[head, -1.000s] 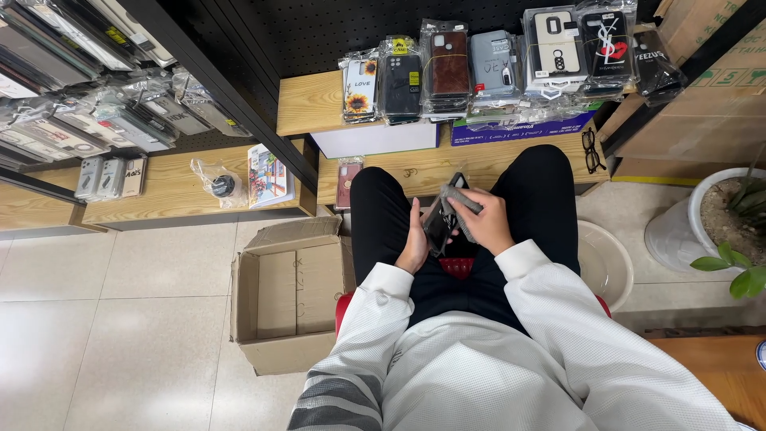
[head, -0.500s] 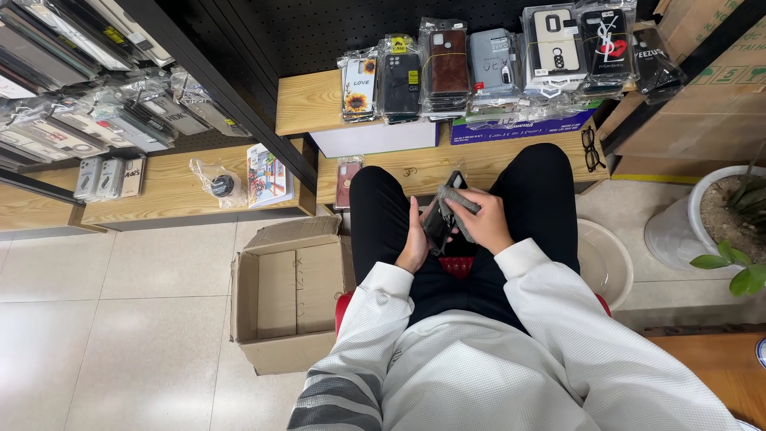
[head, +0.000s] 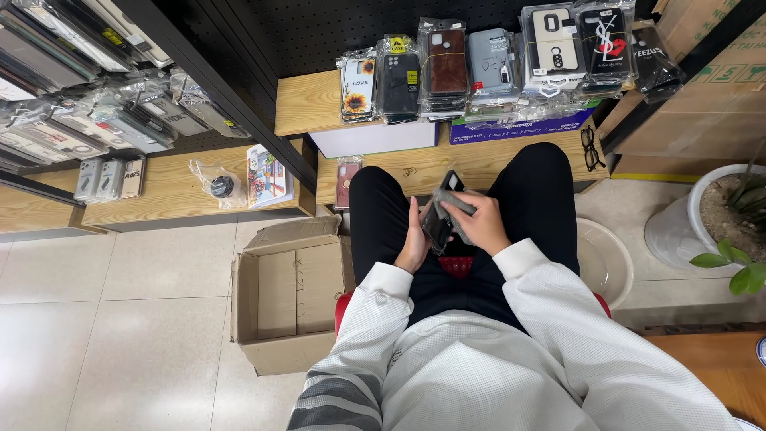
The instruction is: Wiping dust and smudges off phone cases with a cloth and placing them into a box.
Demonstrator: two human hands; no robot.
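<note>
A person in a white top sits on a red stool (head: 455,267) with black trousers on. Over the lap, the left hand (head: 414,239) is wrapped around a dark phone case (head: 440,215). The case is tilted, with its long side pointing up and away toward the shelf. The right hand (head: 479,226) sits just to the right of the case and pinches a grey cloth (head: 453,203) against it. Both hands touch the case, so neither is far from it.

On the floor to the left stands an open cardboard box (head: 287,295). To the right is a pale round basin (head: 606,263). Farther off, a wooden shelf (head: 307,104) carries a row of packed phone cases (head: 447,68). A pair of glasses (head: 590,148) lies near the shelf's right end.
</note>
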